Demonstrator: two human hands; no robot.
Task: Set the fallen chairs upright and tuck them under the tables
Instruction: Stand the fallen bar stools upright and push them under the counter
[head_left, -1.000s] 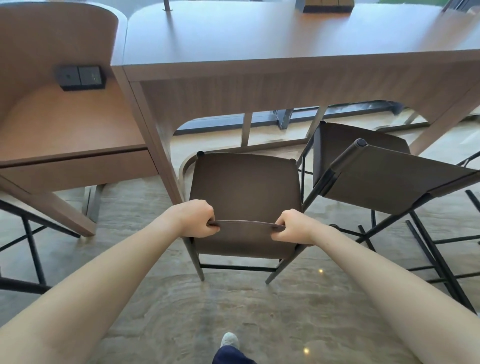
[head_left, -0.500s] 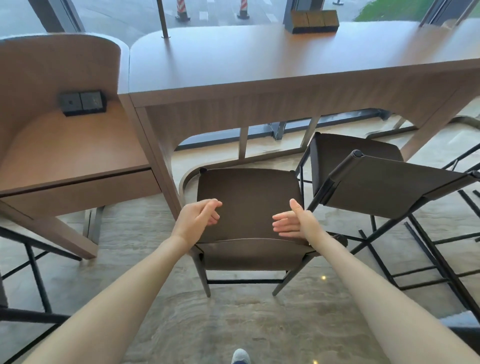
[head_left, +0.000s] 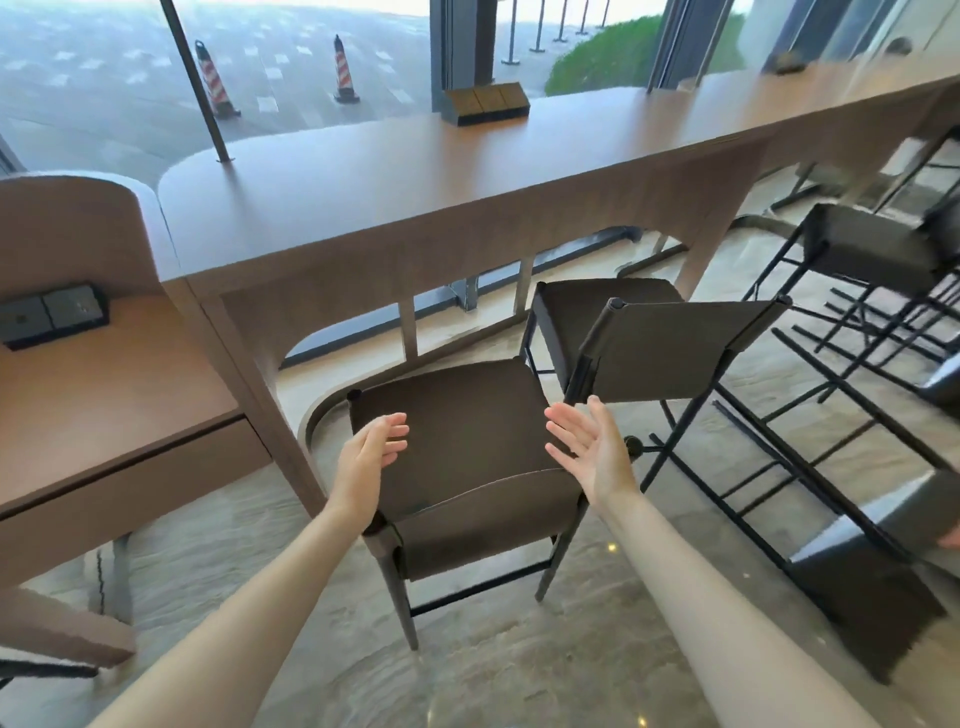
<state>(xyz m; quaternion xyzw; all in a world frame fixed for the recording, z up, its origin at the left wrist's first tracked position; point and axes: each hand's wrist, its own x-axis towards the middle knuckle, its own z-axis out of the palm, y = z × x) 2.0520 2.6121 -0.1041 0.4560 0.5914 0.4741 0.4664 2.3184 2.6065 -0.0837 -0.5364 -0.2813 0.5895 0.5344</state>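
Observation:
A dark brown chair (head_left: 457, 431) stands upright below me, its seat partly under the long wooden table (head_left: 415, 192). My left hand (head_left: 371, 457) hovers over the seat's left side, fingers relaxed, holding nothing. My right hand (head_left: 589, 452) floats at the seat's right edge, palm turned inward, fingers spread. Just to the right a second dark chair (head_left: 670, 348) leans tilted, its backrest up and its black legs stretching toward the lower right. A third dark chair (head_left: 872, 249) stands further right by the table.
A lower wooden desk (head_left: 104, 395) with a black socket panel (head_left: 49, 317) sits at the left. Black chair legs (head_left: 831, 415) criss-cross the marble floor on the right. A small wooden block (head_left: 485, 104) rests on the table by the window.
Both hands have let go of the chair's backrest and lifted above the seat, fingers opening. My view has swung up and to the right, bringing the window and more chairs into sight.

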